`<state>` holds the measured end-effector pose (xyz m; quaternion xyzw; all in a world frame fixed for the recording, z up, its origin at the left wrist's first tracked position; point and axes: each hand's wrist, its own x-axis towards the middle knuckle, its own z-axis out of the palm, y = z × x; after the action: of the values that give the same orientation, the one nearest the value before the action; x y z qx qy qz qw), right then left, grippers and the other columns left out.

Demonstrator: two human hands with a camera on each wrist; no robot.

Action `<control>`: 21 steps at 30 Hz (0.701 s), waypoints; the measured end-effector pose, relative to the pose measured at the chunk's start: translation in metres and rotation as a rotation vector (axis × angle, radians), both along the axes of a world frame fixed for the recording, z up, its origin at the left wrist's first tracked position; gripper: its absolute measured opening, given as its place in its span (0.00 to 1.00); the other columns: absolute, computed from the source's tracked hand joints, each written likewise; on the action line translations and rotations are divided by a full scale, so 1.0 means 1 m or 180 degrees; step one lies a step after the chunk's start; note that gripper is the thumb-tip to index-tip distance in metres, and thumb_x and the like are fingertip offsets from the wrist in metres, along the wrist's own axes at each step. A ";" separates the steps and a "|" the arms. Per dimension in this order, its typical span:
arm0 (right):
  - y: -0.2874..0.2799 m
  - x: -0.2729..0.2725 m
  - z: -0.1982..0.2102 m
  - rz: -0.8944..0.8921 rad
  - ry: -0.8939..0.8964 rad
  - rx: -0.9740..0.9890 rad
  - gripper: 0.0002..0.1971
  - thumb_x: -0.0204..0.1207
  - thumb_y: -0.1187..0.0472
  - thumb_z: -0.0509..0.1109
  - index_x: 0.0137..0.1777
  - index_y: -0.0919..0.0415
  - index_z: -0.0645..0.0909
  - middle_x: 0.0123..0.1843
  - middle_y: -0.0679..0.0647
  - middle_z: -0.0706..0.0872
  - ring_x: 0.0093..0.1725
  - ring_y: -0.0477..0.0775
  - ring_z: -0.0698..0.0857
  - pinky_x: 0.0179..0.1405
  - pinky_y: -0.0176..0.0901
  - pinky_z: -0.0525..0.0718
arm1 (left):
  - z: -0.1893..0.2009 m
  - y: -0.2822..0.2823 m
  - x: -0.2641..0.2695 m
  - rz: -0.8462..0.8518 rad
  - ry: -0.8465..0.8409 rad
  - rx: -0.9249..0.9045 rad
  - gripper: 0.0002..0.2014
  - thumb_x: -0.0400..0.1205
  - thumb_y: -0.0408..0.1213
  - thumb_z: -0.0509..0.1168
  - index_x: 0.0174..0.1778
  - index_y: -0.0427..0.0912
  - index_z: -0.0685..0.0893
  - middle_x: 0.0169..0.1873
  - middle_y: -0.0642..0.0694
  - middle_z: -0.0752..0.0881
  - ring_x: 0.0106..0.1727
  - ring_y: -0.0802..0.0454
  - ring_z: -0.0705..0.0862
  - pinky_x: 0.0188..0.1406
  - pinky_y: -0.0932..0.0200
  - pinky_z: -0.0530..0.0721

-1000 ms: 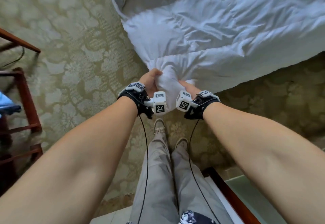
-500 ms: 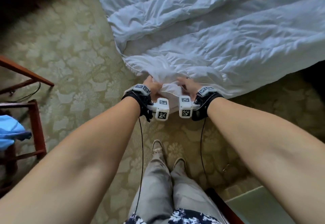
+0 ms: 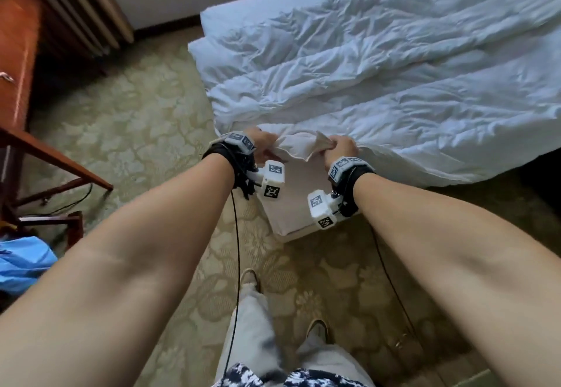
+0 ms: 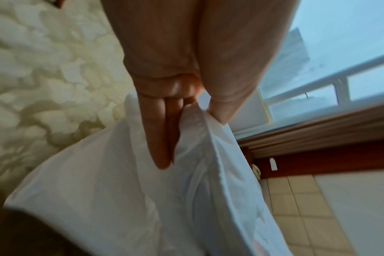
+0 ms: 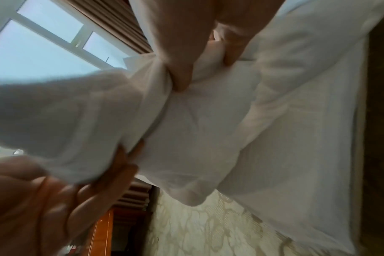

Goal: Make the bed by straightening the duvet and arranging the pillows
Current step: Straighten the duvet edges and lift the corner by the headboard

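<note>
A crumpled white duvet (image 3: 379,83) lies spread over the bed. My left hand (image 3: 262,148) and right hand (image 3: 341,148) both grip its near corner (image 3: 299,147), a short gap apart, above the bare mattress corner (image 3: 291,204). In the left wrist view my thumb and fingers (image 4: 162,138) pinch a fold of the duvet (image 4: 208,173). In the right wrist view my right hand (image 5: 200,65) bunches the duvet (image 5: 208,129), and my left hand (image 5: 55,199) holds the cloth at lower left. No pillow is in view.
A wooden table (image 3: 60,159) and a blue cloth (image 3: 24,262) are at the left. A curtain (image 3: 76,7) hangs at the far left. Patterned carpet (image 3: 136,113) lies between the table and the bed. My feet (image 3: 249,277) stand close to the mattress corner.
My hands have drawn apart, opening out the bunched duvet corner. The corner has come up from hanging low onto the mattress corner, and more of the bed shows.
</note>
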<state>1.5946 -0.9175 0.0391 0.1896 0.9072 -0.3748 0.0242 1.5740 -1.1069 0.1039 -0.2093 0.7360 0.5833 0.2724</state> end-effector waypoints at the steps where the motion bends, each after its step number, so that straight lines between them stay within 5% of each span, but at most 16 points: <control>1: -0.004 -0.010 0.011 -0.0054 0.0124 0.0058 0.14 0.73 0.63 0.63 0.54 0.60 0.88 0.57 0.66 0.84 0.59 0.65 0.81 0.57 0.42 0.74 | 0.009 -0.002 -0.008 0.0014 0.0051 -0.0065 0.13 0.80 0.26 0.63 0.57 0.22 0.80 0.43 0.29 0.87 0.45 0.32 0.89 0.50 0.33 0.87; 3: -0.009 -0.030 0.028 -0.0057 0.0212 0.0110 0.16 0.74 0.67 0.63 0.56 0.60 0.88 0.59 0.66 0.82 0.61 0.64 0.80 0.61 0.41 0.73 | 0.021 -0.006 -0.026 -0.0216 0.0333 -0.0561 0.18 0.81 0.28 0.62 0.67 0.29 0.76 0.53 0.31 0.86 0.49 0.34 0.89 0.45 0.37 0.89; 5: -0.018 -0.055 0.044 -0.0021 0.0297 0.0185 0.17 0.73 0.69 0.63 0.56 0.60 0.88 0.60 0.66 0.81 0.62 0.63 0.80 0.63 0.40 0.73 | 0.029 -0.016 -0.053 -0.0622 0.0555 -0.0758 0.33 0.77 0.31 0.67 0.80 0.45 0.65 0.65 0.39 0.79 0.58 0.37 0.86 0.48 0.37 0.89; 7: -0.031 -0.081 0.058 -0.0016 0.0397 0.0226 0.17 0.72 0.68 0.62 0.55 0.60 0.88 0.59 0.66 0.82 0.63 0.63 0.79 0.64 0.42 0.73 | 0.034 -0.026 -0.080 -0.1176 0.0635 -0.0704 0.48 0.70 0.36 0.75 0.82 0.60 0.56 0.71 0.43 0.71 0.62 0.38 0.81 0.49 0.34 0.88; 10: -0.056 -0.118 0.084 -0.0052 0.0517 0.0327 0.15 0.72 0.67 0.63 0.54 0.60 0.88 0.57 0.65 0.83 0.64 0.63 0.78 0.65 0.42 0.71 | 0.033 -0.040 -0.117 -0.1756 0.1092 -0.1537 0.64 0.48 0.67 0.80 0.78 0.72 0.49 0.80 0.36 0.58 0.74 0.33 0.70 0.63 0.31 0.80; 12: -0.075 -0.142 0.102 -0.0055 0.0557 0.0376 0.12 0.73 0.66 0.64 0.51 0.60 0.88 0.55 0.65 0.83 0.63 0.63 0.78 0.64 0.43 0.71 | 0.037 -0.054 -0.139 -0.1621 0.1557 -0.2021 0.58 0.52 0.72 0.76 0.78 0.66 0.58 0.78 0.34 0.59 0.78 0.34 0.62 0.76 0.36 0.68; 14: -0.095 -0.166 0.114 -0.0056 0.0580 0.0411 0.08 0.73 0.63 0.67 0.46 0.58 0.88 0.53 0.66 0.83 0.62 0.62 0.78 0.62 0.42 0.72 | 0.049 -0.074 -0.164 -0.1350 0.2051 -0.2284 0.35 0.69 0.63 0.73 0.70 0.54 0.77 0.76 0.37 0.64 0.77 0.36 0.63 0.77 0.48 0.67; 17: -0.125 -0.200 0.120 0.0051 0.0501 0.0562 0.07 0.72 0.58 0.69 0.46 0.54 0.88 0.55 0.66 0.83 0.63 0.62 0.79 0.62 0.40 0.74 | 0.065 -0.110 -0.208 -0.1380 0.2286 -0.2061 0.13 0.80 0.44 0.68 0.54 0.41 0.88 0.61 0.37 0.84 0.62 0.39 0.82 0.58 0.54 0.81; 21: -0.169 -0.245 0.129 0.0222 0.0611 0.0623 0.11 0.75 0.63 0.68 0.54 0.59 0.90 0.74 0.59 0.75 0.74 0.59 0.73 0.73 0.37 0.68 | 0.076 -0.164 -0.254 -0.1383 0.2066 -0.1821 0.08 0.81 0.41 0.64 0.48 0.43 0.87 0.39 0.40 0.89 0.45 0.40 0.89 0.46 0.46 0.89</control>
<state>1.3495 -1.0870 0.1682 0.1226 0.9436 -0.2999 -0.0682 1.3203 -1.2712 0.1795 0.0755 0.9406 0.3223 0.0756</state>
